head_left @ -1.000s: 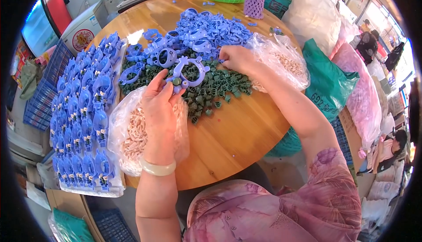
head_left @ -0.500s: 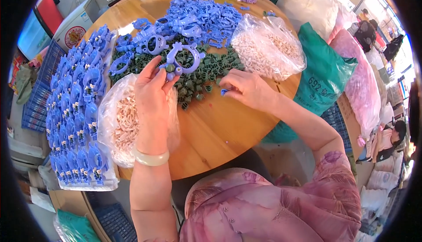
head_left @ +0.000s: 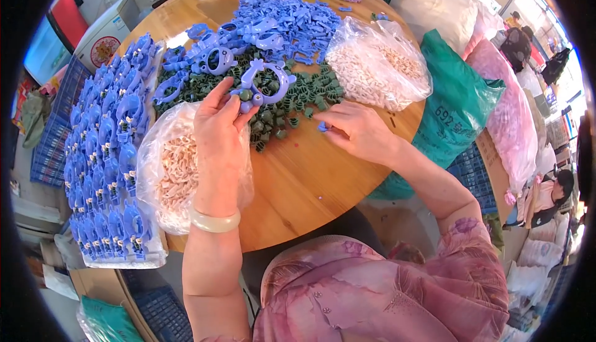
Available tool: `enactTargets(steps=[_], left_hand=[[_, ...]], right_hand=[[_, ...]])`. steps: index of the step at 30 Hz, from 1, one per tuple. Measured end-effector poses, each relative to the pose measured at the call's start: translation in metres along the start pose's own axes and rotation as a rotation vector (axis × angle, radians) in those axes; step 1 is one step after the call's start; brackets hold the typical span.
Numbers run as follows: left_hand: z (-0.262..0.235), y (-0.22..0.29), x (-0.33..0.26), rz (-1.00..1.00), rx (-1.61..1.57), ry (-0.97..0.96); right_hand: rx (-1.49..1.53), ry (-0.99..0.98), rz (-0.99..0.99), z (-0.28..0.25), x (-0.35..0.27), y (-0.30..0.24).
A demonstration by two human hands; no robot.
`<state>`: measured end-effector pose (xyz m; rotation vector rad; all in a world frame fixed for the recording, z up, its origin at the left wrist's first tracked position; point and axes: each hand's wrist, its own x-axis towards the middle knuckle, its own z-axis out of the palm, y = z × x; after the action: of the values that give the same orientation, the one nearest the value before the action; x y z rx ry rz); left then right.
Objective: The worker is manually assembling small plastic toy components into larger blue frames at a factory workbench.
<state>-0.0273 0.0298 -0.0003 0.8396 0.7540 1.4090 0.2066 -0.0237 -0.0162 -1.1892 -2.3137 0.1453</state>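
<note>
My left hand (head_left: 217,137) is closed on a blue plastic ring-shaped toy part (head_left: 266,81), pinching its lower end where a small dark green piece shows. The ring stands above a heap of small dark green plastic pieces (head_left: 310,90). Between the thumb and fingers of my right hand (head_left: 360,132) is a small blue plastic piece (head_left: 323,127), just off the right edge of the green heap. Under my left wrist lies a clear bag of cream-coloured small pieces (head_left: 177,171).
Blue toy parts (head_left: 292,22) are heaped at the table's far side. Another clear bag of pale pieces (head_left: 379,68) lies at the right. Rows of blue assembled toys cover a white board (head_left: 124,262) on the left. A green sack (head_left: 456,100) stands beyond the wooden table (head_left: 298,199).
My right hand has shifted slightly right, and more of the small blue piece shows at its fingertips. The blue ring in my left hand has moved a little to the right and turned slightly.
</note>
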Motion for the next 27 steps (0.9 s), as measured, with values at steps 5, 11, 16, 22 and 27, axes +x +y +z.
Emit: enactTargets(steps=[5,11,16,22,27], left_hand=[[0.004,-0.003,-0.004,-0.028,-0.017,-0.03],[0.005,-0.004,-0.008,-0.06,0.03,-0.047],[0.01,-0.008,-0.011,-0.072,0.012,-0.061],[0.012,-0.007,-0.013,-0.03,0.094,-0.059],[0.014,-0.005,-0.014,-0.034,0.049,-0.052]], right_hand=[[0.029,0.016,-0.059,-0.001,-0.002,-0.002],[0.644,0.131,0.235,-0.022,0.019,-0.027],[0.496,0.178,0.047,-0.019,0.038,-0.033],[0.123,0.327,-0.086,-0.015,0.047,-0.039],[0.016,0.376,-0.186,-0.014,0.05,-0.039]])
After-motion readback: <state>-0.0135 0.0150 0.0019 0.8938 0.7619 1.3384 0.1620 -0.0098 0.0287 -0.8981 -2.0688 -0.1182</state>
